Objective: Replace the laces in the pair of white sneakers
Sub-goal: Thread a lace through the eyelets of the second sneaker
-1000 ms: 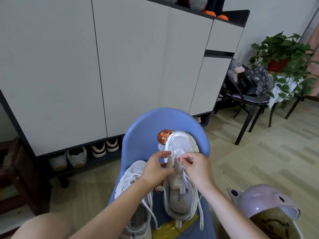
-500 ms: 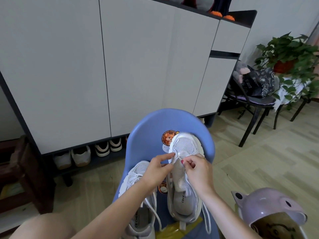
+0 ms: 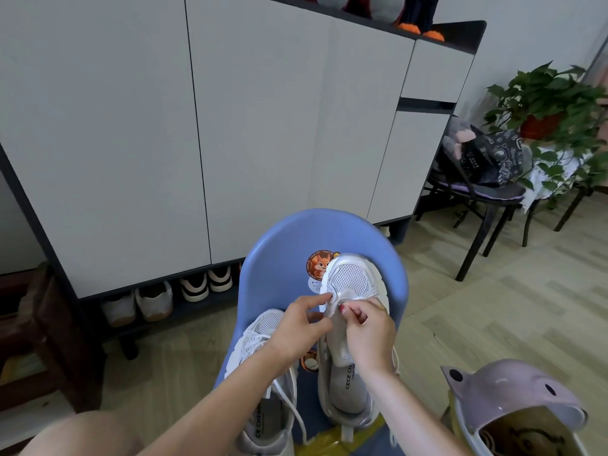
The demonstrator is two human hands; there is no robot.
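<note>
Two white mesh sneakers lie on a blue plastic chair (image 3: 279,255), toes pointing away from me. The right sneaker (image 3: 352,281) leans its toe against the chair back. My left hand (image 3: 301,327) touches its left eyelet edge with thumb and forefinger. My right hand (image 3: 368,327) pinches the white lace at the lowest eyelets near the toe. Loose lace ends (image 3: 393,432) hang down the shoe's right side. The left sneaker (image 3: 263,383) lies lower on the seat with its laces loosely threaded; my left forearm crosses over it.
A purple animal-shaped bin (image 3: 513,409) stands at lower right. A yellow bag (image 3: 325,445) lies on the seat's near edge. A tall white cabinet (image 3: 197,126) with shoes beneath (image 3: 154,301) stands behind. A black chair (image 3: 477,192) and potted plant (image 3: 543,103) are at right.
Both hands have stayed at the lowest eyelets of the right sneaker, fingers shifting slightly on the lace. The view has drifted a little; the shoes have not moved.
</note>
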